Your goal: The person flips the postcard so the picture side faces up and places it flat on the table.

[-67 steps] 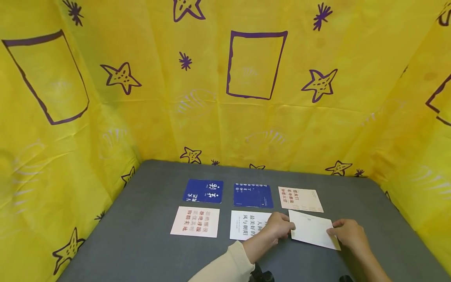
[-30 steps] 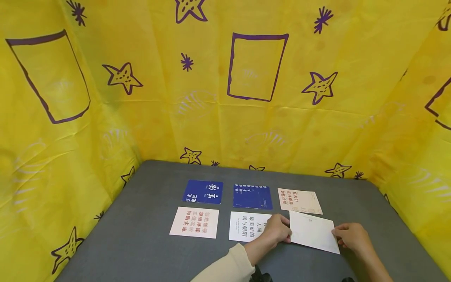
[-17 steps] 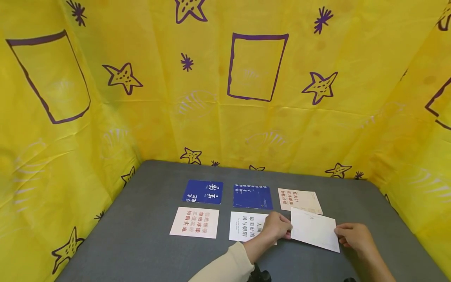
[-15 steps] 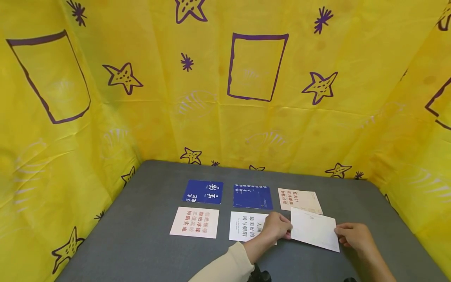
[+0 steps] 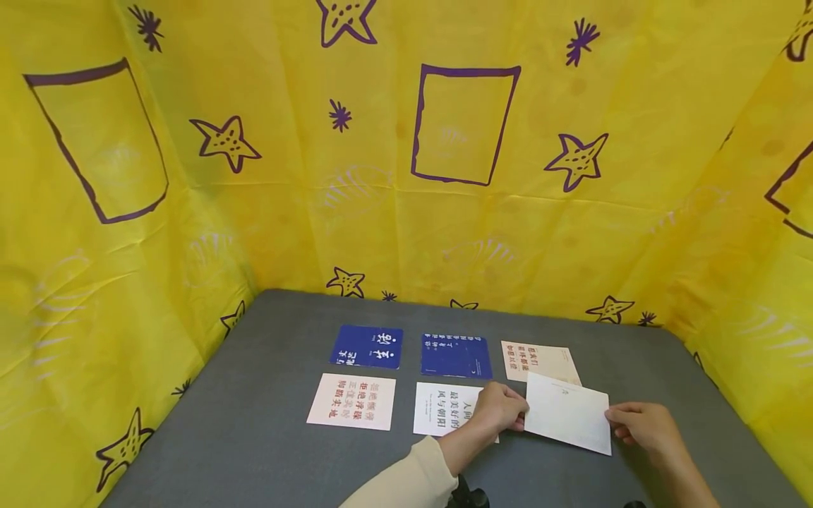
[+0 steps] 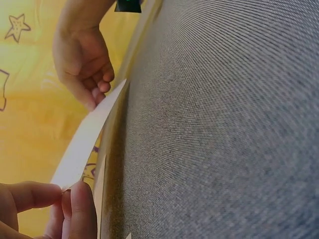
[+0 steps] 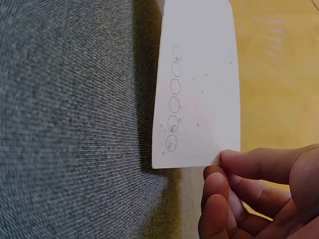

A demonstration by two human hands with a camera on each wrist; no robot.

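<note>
A white postcard (image 5: 567, 414) is held tilted a little above the grey table, with both hands at its short edges. My left hand (image 5: 498, 408) pinches the left edge between thumb and fingers, as the left wrist view confirms. My right hand (image 5: 644, 428) pinches the right edge near a corner; in the right wrist view the thumb (image 7: 259, 165) lies over that corner. A row of small printed circles runs along one long edge of the postcard (image 7: 207, 99). The left hand partly covers a white card with dark lettering (image 5: 438, 409) lying on the table.
Two blue cards (image 5: 366, 346) (image 5: 456, 355) and a pale card with reddish lettering (image 5: 536, 358) form the far row. A pink card (image 5: 351, 402) lies at near left. Yellow patterned cloth (image 5: 381, 233) surrounds the back and sides of the grey table (image 5: 254, 437).
The postcard has risen slightly and shifted a little right, its far edge tipping up. My right hand's pinch has moved slightly right with its edge. The other cards stay put.
</note>
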